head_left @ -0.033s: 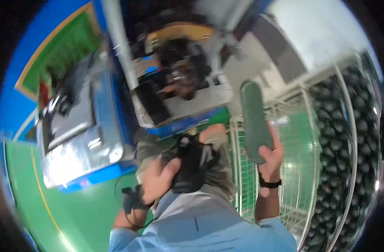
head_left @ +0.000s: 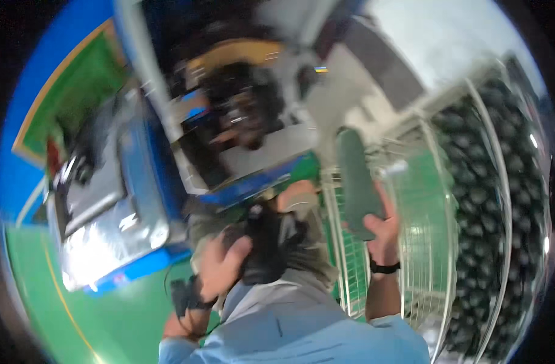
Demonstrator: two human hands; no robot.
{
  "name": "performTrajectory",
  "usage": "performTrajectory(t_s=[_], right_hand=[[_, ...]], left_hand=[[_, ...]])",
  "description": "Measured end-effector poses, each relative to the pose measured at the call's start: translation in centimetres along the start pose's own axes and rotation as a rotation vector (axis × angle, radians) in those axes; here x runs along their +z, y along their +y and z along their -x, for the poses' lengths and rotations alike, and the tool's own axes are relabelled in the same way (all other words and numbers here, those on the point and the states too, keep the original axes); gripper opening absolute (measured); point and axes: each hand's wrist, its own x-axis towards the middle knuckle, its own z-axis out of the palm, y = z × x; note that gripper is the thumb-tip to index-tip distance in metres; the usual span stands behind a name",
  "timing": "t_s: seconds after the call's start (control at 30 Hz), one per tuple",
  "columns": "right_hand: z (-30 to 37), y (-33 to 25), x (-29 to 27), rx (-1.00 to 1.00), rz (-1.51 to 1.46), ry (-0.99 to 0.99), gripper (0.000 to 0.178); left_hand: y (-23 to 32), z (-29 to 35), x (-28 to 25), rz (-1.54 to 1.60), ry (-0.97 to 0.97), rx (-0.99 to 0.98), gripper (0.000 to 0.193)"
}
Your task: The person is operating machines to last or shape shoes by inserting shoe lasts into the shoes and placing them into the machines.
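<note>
My right hand (head_left: 383, 227) grips the lower end of a long, flat green shoe sole (head_left: 356, 182). The sole points up and away from me, with my thumb across its face. In front of my lap is a black bundle (head_left: 262, 249), blurred, so I cannot make out its kind. My left hand (head_left: 220, 264) is closed on the bundle's left side, its thumb lying over it; the other fingers are partly hidden. Dark bands circle both wrists.
On the right, a white wire cage (head_left: 454, 242) stands beside many rounded black pieces (head_left: 481, 200). A shiny metal-topped bench (head_left: 138, 233) is at the left. Ahead, a pale table (head_left: 271, 145) carries blurred dark items. The floor (head_left: 32, 267) is green.
The surroundings have shifted left in view as my head turns slightly. The sole and both hands sit a little further left and lower; both grips look the same.
</note>
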Motion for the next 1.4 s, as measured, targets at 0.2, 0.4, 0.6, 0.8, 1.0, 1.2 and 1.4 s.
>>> performTrajectory(t_s=[0.2,0.4,0.6,0.8,1.0,1.2,1.4], right_hand=[[7.5,1.7,-7.5,-0.094,0.533,0.480,0.071],[9.0,3.8,-16.2,0.275,0.864,0.974,0.072],[9.0,8.3,-21.5,0.249,0.955,1.004,0.078],[7.1,9.6,-22.5,0.139,1.019,0.943,0.074],[8.1,5.5,-21.4,0.090,0.483,0.750,0.062],[13.4,-10.7,-14.3,-0.248,0.601,0.716,0.067],[12.7,-22.4,-15.0,-0.775,1.668,1.016,0.062]], left_hand=[[-0.8,-0.5,4.5,-0.084,-0.138,0.039,0.035],[-4.5,-2.4,8.9,-0.404,-0.436,0.105,0.051],[-6.0,-3.2,8.6,-0.236,-0.456,-0.183,0.047],[2.8,-2.4,11.2,-0.273,-0.410,0.164,0.053],[1.9,-3.8,10.5,-0.163,-0.533,-0.021,0.057],[3.3,-2.9,9.5,-0.255,-0.552,0.041,0.052],[-1.3,-2.3,7.6,-0.039,-0.433,-0.031,0.040]])
